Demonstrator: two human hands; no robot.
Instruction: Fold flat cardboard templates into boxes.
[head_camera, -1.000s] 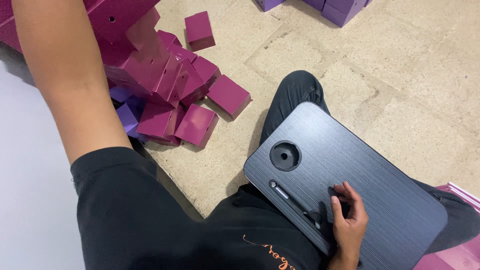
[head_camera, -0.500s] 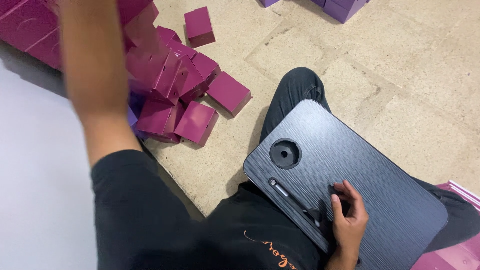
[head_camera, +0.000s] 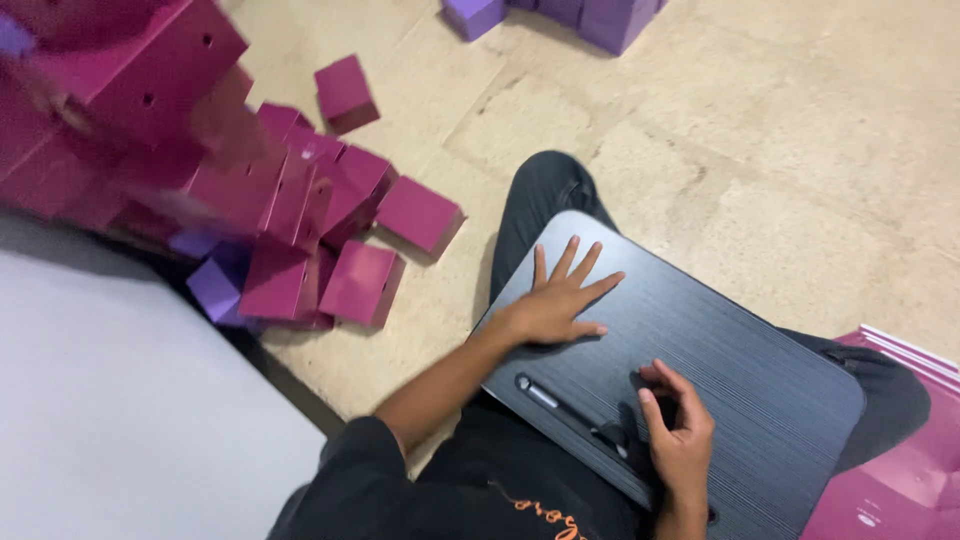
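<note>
Right hand (head_camera: 680, 435) resting near front edge of dark lap tray (head_camera: 740, 350), fingers curling loosely, gripping nothing visible. Black pen (head_camera: 570, 410) lying in tray's front groove, just beside. Left hand (head_camera: 555, 300) pressing flat near tray's far-left corner, fingers spreading open. Magenta boxes (head_camera: 300, 240) lying heaped on floor (head_camera: 780, 130) beyond.

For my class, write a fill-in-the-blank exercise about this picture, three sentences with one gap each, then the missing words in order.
1. The left hand lies flat, fingers spread, on the dark lap ____.
2. The right hand is curled near a dark ____ that lies in the board's groove.
3. The pile of small boxes on the floor is mostly ____ in colour.

Missing words: board; pen; magenta
</note>
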